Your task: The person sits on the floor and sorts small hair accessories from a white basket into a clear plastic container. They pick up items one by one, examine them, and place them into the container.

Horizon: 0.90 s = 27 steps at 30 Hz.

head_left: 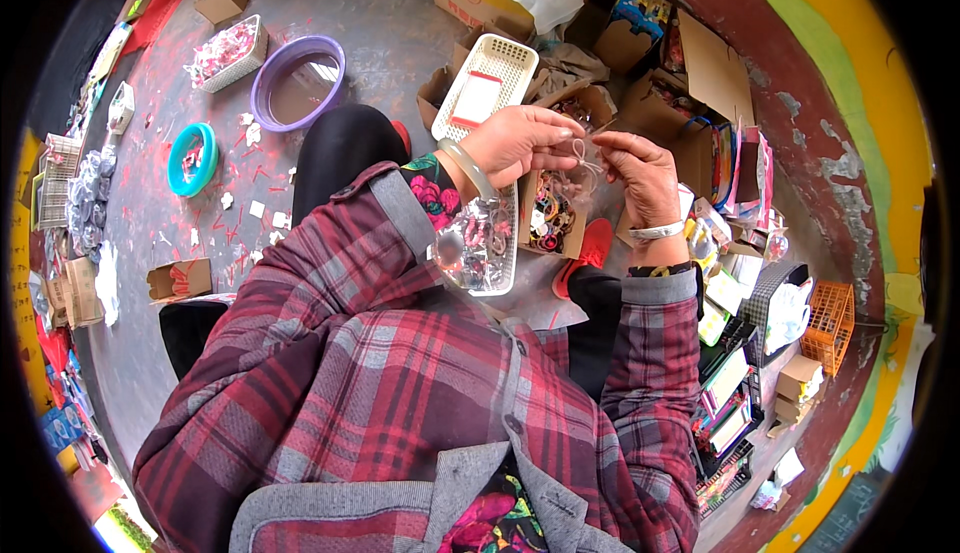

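Raised in front of me, my left hand [515,148] and my right hand [643,178] are close together with their fingertips pinched. Between them hangs a thin pale looped cord [592,161], gripped by both; its exact kind is too small to make out. A bangle circles each wrist. Below my left hand, on my lap, is a white plastic basket [512,271] with small pink and dark pieces in clear wrapping [478,248], partly hidden by my left sleeve. Beyond the hands stands a cardboard box [548,241] of small colourful hair-tie-like rings.
A cream perforated basket [497,48] rests on boxes ahead. At left on the littered floor stand a purple basin [262,93], a turquoise bowl [208,181] and a basket of pink pieces [228,53]. Cardboard boxes [715,68] and an orange crate [828,323] line the right wall.
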Each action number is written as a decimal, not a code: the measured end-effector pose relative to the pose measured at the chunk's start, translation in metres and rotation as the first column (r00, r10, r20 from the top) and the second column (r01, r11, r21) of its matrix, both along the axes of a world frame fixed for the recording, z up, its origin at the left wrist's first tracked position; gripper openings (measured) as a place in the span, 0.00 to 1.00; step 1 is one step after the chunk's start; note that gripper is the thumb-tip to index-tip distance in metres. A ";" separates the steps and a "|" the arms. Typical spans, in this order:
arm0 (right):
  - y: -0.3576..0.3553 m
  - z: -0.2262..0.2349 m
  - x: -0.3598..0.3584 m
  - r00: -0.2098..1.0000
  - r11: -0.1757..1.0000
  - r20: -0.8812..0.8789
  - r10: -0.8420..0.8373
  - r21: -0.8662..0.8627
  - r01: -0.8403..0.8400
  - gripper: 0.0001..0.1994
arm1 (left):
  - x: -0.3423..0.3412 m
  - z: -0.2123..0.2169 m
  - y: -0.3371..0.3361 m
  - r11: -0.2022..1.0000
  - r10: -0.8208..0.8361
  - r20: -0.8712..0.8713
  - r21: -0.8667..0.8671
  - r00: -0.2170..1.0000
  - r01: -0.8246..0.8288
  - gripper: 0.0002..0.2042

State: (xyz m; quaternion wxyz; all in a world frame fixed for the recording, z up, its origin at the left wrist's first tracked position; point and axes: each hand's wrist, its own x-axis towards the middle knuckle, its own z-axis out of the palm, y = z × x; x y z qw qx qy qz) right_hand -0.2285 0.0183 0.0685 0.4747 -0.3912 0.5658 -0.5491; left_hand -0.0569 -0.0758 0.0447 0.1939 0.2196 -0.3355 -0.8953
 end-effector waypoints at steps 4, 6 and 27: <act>-0.001 -0.002 -0.001 0.997 0.999 -0.078 0.019 -0.027 -0.021 0.08 | 0.002 -0.002 -0.003 0.999 -0.030 -0.029 0.038 0.999 0.031 0.11; -0.002 -0.004 -0.003 0.995 0.997 -0.095 0.034 -0.062 -0.040 0.08 | 0.003 -0.003 -0.005 0.997 -0.046 -0.047 0.052 0.998 0.049 0.12; -0.003 -0.009 -0.001 0.960 0.986 -0.276 0.056 -0.133 -0.096 0.10 | -0.002 -0.006 -0.002 1.000 0.007 0.040 0.022 0.999 -0.008 0.08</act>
